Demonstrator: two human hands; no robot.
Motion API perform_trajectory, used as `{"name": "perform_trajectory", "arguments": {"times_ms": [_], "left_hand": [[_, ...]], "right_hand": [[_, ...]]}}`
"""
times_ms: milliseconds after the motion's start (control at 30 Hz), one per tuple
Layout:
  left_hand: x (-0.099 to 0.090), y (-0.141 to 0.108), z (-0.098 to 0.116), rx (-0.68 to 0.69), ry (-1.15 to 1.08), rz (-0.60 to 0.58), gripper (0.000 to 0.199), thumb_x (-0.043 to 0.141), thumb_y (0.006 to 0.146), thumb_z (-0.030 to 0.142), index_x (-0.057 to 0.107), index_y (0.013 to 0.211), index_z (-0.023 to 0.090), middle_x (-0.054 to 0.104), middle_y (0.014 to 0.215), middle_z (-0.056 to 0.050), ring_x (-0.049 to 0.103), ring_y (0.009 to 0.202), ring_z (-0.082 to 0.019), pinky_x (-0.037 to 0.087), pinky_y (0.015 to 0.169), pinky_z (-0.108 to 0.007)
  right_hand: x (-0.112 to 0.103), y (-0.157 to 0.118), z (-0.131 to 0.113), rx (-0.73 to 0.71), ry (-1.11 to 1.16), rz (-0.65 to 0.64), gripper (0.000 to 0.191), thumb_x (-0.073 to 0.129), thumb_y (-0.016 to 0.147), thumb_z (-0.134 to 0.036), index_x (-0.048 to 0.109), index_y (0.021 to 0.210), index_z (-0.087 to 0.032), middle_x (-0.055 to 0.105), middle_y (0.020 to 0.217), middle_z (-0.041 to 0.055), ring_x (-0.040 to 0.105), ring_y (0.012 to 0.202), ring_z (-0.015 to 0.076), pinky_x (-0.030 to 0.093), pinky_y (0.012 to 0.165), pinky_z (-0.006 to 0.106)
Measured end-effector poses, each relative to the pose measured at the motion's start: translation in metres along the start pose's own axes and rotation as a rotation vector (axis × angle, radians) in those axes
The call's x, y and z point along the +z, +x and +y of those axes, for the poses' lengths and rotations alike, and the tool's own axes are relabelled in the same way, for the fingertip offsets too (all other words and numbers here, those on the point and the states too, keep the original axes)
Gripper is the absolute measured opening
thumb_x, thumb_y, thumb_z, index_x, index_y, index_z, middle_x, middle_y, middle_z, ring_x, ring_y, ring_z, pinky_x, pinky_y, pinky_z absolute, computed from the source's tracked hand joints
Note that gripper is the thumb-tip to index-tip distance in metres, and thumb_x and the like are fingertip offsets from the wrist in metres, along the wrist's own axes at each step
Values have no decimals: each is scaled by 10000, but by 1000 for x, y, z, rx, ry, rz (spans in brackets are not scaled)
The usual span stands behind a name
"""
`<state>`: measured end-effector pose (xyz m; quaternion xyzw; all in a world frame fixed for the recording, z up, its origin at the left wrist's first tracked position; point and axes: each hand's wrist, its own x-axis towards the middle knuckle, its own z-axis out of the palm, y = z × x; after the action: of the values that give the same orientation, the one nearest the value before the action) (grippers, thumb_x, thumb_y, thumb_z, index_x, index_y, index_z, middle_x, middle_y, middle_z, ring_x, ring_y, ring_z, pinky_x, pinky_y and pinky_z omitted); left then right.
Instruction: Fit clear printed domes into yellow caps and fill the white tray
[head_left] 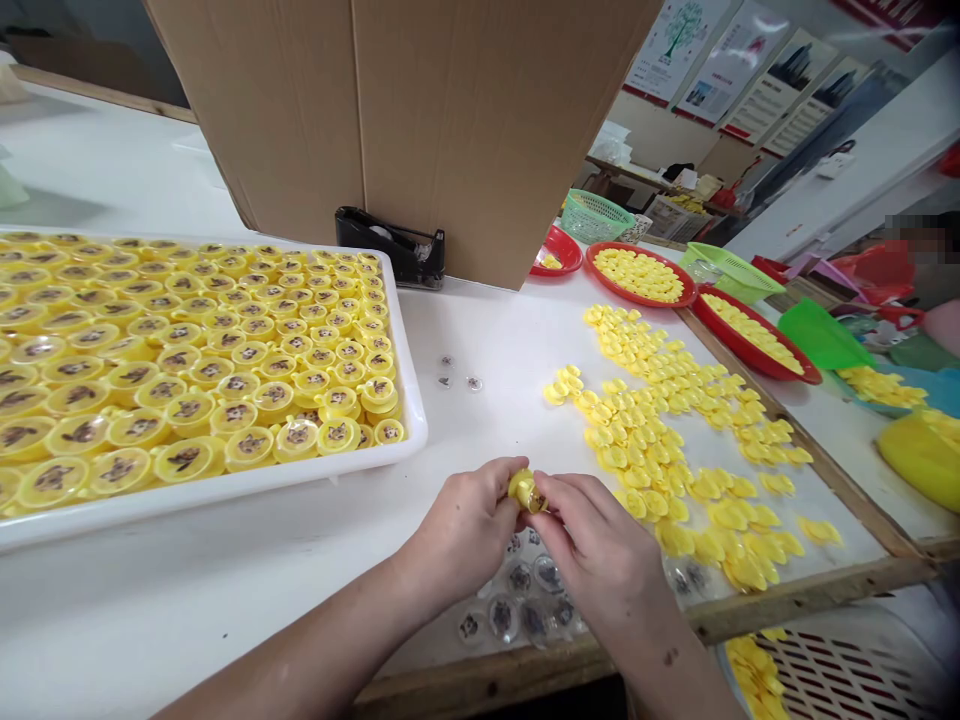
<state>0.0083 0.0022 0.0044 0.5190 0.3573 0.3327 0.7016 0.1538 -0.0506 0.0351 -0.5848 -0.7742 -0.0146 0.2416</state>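
Between my two hands, near the table's front, is a small yellow cup-shaped piece (522,487). My left hand (469,525) pinches its left side. The fingers of my right hand (600,545) hold a clear disc with a dark picture (535,499) against the piece's right side. Beneath and between my hands lie several clear picture discs (503,617), partly hidden by them. Loose yellow pieces (637,440) spread over the table to the right. On the left, a white tray (418,420) is filled with yellow pieces bearing animal pictures.
A tall cardboard sheet (420,130) stands at the back, with a black tape dispenser (391,248) at its foot. Red plates (686,290) of yellow pieces and green baskets (731,272) sit at the right. A wooden strip (840,480) edges the table; a white basket (855,660) is below.
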Motion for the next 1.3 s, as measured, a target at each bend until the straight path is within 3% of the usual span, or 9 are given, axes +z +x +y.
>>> {"name": "perform_trajectory", "arguments": {"times_ms": [133,233,333,467,633,800,967,1167,1300], "left_hand": [[1,-1,4,-35,-42,-83,322,608,744,234,624,1061,176,685,839,-48,608,763,-194,461,660,-271],[2,0,4,-86,43,-20,307,662,712,283,603,991,171,670,824,-52,602,756,-195,457,647,-278],[1,2,3,-111,14,-3,252,657,725,295,582,932,173,673,789,-55,610,730,-191,461,651,-284],[-1,2,5,-17,-16,-40,236,673,719,272,620,927,173,674,846,-67,601,788,-190,459,689,-270],[1,3,5,-16,-4,-45,235,673,720,243,615,936,174,642,832,-42,573,771,-163,451,689,-261],[4,5,1,-45,-74,-29,254,682,709,240,600,936,158,629,835,-40,569,784,-161,460,717,-278],[7,3,0,-20,-14,-9,232,649,745,255,595,948,156,636,853,-46,576,793,-163,465,715,-279],[4,2,2,0,94,23,199,606,784,268,604,957,170,652,889,-44,593,822,-172,472,730,-290],[2,1,7,-18,31,-6,182,600,790,261,573,939,160,650,879,-42,600,833,-170,476,722,-282]], "right_hand": [[5,-2,1,-9,-8,22,234,458,876,-106,549,1083,-166,613,881,73,630,791,170,530,662,269],[9,-2,1,14,42,26,257,437,863,-80,552,1071,-176,605,874,64,623,774,166,525,640,267],[9,-1,3,100,197,20,239,499,827,-80,578,1020,-197,602,872,43,611,763,158,524,672,269],[1,-2,10,257,446,-59,277,595,795,-113,585,1034,-252,587,899,10,602,726,130,529,656,242],[4,-9,10,118,277,44,346,548,817,-85,570,1127,-236,523,991,60,603,835,158,531,713,261],[14,-12,4,17,92,141,356,472,867,-77,528,1204,-178,571,952,85,612,873,173,528,728,257],[20,-15,1,58,68,147,343,444,877,-76,515,1201,-162,583,890,81,609,822,178,531,697,284],[31,-13,-6,107,97,261,286,501,854,-72,565,1115,-171,576,834,49,593,748,152,509,659,265],[22,-13,0,211,312,200,323,568,819,-114,571,1125,-219,570,902,43,576,776,151,508,685,274]]}}
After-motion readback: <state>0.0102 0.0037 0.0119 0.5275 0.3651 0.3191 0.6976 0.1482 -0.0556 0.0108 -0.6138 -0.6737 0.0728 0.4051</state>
